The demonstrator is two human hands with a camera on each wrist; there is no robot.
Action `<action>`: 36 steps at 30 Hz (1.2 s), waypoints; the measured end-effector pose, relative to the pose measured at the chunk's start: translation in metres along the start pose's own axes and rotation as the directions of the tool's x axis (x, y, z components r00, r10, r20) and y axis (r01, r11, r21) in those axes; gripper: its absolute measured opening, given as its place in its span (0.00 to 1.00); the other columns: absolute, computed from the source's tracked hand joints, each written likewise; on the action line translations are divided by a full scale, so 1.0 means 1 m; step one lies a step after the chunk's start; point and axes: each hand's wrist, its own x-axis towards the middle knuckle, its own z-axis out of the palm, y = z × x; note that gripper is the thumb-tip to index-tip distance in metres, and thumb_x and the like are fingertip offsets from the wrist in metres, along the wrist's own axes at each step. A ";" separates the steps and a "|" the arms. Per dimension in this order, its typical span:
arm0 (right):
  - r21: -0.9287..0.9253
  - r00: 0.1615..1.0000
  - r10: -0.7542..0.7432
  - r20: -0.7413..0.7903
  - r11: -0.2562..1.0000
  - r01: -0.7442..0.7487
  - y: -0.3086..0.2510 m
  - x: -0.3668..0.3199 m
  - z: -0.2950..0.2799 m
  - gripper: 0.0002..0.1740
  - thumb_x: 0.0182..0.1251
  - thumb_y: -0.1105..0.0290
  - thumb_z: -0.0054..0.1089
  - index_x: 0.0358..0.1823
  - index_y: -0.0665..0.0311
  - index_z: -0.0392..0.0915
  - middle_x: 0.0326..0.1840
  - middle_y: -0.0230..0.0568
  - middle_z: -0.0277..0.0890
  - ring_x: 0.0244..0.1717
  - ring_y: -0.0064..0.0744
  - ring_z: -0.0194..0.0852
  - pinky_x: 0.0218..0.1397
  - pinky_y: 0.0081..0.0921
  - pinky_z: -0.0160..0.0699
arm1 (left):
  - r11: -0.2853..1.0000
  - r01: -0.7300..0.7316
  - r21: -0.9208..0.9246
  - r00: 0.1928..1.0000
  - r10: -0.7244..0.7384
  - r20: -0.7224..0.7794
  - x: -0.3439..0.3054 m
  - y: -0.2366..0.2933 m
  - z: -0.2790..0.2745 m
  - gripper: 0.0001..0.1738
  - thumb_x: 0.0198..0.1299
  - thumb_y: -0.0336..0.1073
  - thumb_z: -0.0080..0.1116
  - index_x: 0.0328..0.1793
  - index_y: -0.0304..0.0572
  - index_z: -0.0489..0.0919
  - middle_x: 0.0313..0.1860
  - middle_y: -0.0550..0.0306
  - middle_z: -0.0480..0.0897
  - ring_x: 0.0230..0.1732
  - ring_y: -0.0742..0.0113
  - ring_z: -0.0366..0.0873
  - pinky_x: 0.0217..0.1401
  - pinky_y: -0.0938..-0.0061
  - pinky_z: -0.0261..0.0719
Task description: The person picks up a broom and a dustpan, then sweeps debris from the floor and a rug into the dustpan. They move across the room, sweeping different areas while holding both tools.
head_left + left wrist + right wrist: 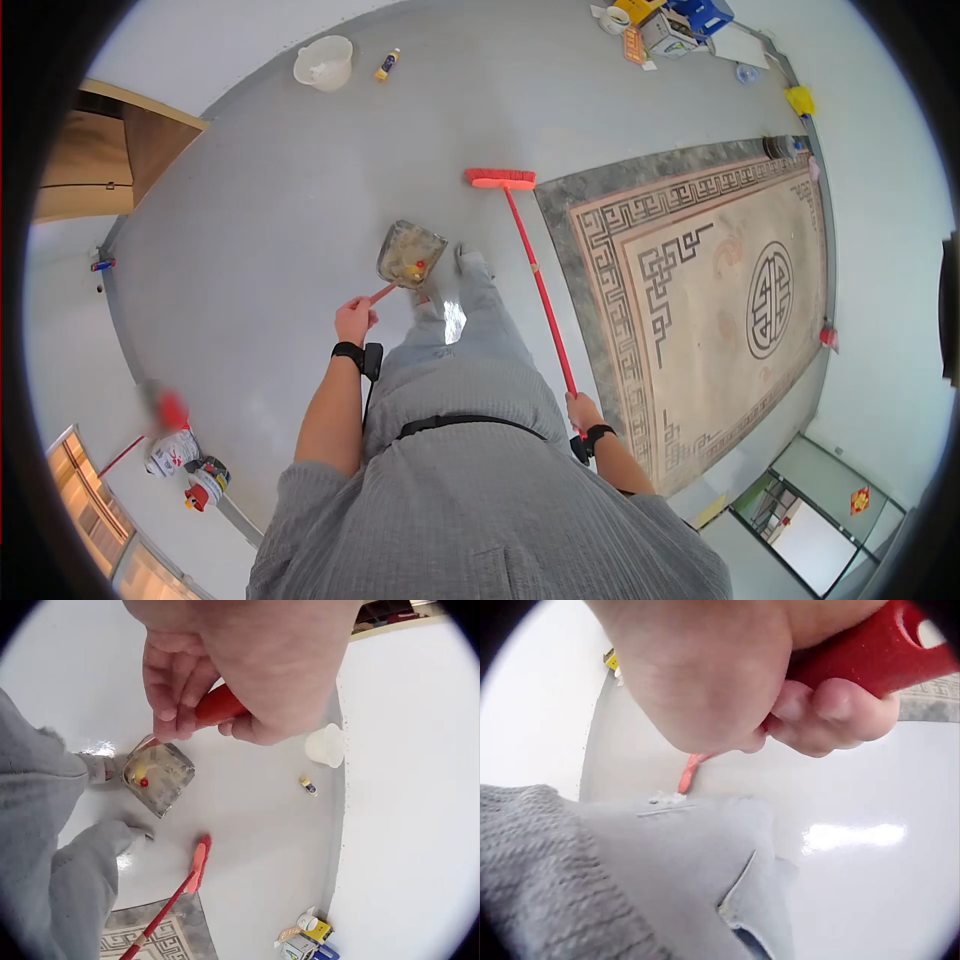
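Observation:
My left hand [355, 321] grips the red handle of a long-handled dustpan [408, 250], its fingers curled round the handle in the left wrist view. In the worn, dirty pan lie small yellow and red bits [142, 777]. My right hand [584, 412] holds the top end of a red broom [538, 275]; the right wrist view shows the fingers wrapped round the thick handle end [877, 656], which has a hanging hole. The broom's bristle head [500, 179] is in front of my feet, beyond the dustpan and to its right.
A patterned rug [720, 300] lies on the right. Against the far wall are a white bucket [324, 64], a yellow bottle [388, 64] and a box [670, 34] among clutter. Paint-style buckets [172, 452] stand at the lower left, a wooden cabinet [160, 150] at the upper left.

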 end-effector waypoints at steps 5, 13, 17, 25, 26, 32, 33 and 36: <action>0.042 0.997 -0.036 -0.072 0.998 0.039 0.039 -0.049 0.031 0.24 0.72 0.53 0.44 0.40 0.73 0.72 0.21 0.42 0.73 0.16 0.36 0.72 0.18 0.34 0.73 | 0.999 0.004 -0.039 1.000 -0.004 0.006 0.006 -0.038 -0.023 0.15 0.61 0.38 0.56 0.47 0.34 0.82 0.25 0.54 0.82 0.22 0.70 0.80 0.23 0.81 0.77; -0.154 0.900 -0.337 -0.277 0.940 0.304 0.024 -0.039 -0.001 0.27 0.72 0.51 0.45 0.35 0.72 0.78 0.32 0.68 0.76 0.40 0.70 0.75 0.44 0.57 0.73 | 1.000 0.025 0.015 0.999 -0.025 0.023 -0.005 -0.074 -0.045 0.17 0.61 0.39 0.56 0.47 0.33 0.82 0.23 0.55 0.82 0.20 0.70 0.80 0.22 0.80 0.76; -0.367 0.811 -0.492 -0.316 0.852 0.374 -0.081 0.010 -0.038 0.34 0.73 0.45 0.37 0.35 0.72 0.79 0.36 0.67 0.78 0.43 0.69 0.76 0.47 0.57 0.74 | 0.999 0.019 0.037 0.999 -0.018 -0.031 -0.018 -0.083 -0.053 0.17 0.60 0.39 0.57 0.48 0.34 0.83 0.24 0.54 0.82 0.21 0.70 0.80 0.23 0.79 0.77; -0.435 0.917 -0.392 -0.070 0.840 0.325 -0.184 0.070 -0.088 0.33 0.75 0.49 0.32 0.41 0.72 0.80 0.37 0.62 0.80 0.40 0.61 0.80 0.47 0.53 0.75 | 1.000 0.013 -0.010 0.990 -0.015 -0.137 -0.089 -0.109 -0.051 0.14 0.60 0.38 0.57 0.47 0.37 0.82 0.26 0.55 0.82 0.23 0.70 0.81 0.24 0.80 0.77; -0.465 0.916 -0.399 -0.041 0.819 0.336 -0.163 0.079 -0.087 0.32 0.75 0.49 0.33 0.42 0.72 0.80 0.39 0.62 0.80 0.42 0.60 0.79 0.47 0.53 0.75 | 1.000 0.016 -0.014 0.989 -0.017 -0.148 -0.096 -0.118 -0.047 0.14 0.60 0.38 0.57 0.47 0.37 0.82 0.26 0.55 0.82 0.23 0.70 0.81 0.24 0.80 0.77; -0.444 0.900 -0.434 -0.040 0.815 0.373 0.029 0.127 -0.058 0.33 0.75 0.49 0.33 0.44 0.73 0.80 0.43 0.68 0.78 0.51 0.68 0.74 0.54 0.55 0.72 | 0.992 -0.007 -0.129 0.977 -0.021 -0.214 -0.102 -0.148 -0.040 0.13 0.61 0.36 0.55 0.46 0.36 0.83 0.25 0.55 0.82 0.22 0.69 0.81 0.24 0.79 0.78; -0.418 0.911 -0.409 -0.052 0.837 0.352 0.064 0.123 -0.054 0.33 0.75 0.49 0.33 0.44 0.73 0.79 0.44 0.69 0.77 0.51 0.68 0.74 0.55 0.55 0.72 | 0.992 -0.005 -0.124 0.973 -0.023 -0.228 -0.106 -0.149 -0.038 0.14 0.62 0.37 0.55 0.47 0.36 0.83 0.25 0.54 0.82 0.22 0.69 0.81 0.24 0.79 0.78; -0.313 0.981 -0.192 -0.032 0.934 0.172 0.141 0.084 -0.051 0.32 0.74 0.49 0.34 0.45 0.74 0.78 0.46 0.69 0.76 0.52 0.67 0.73 0.56 0.55 0.71 | 0.996 -0.004 -0.093 0.967 -0.020 -0.255 -0.117 -0.157 -0.027 0.14 0.62 0.37 0.54 0.48 0.36 0.82 0.26 0.54 0.83 0.22 0.69 0.81 0.24 0.79 0.78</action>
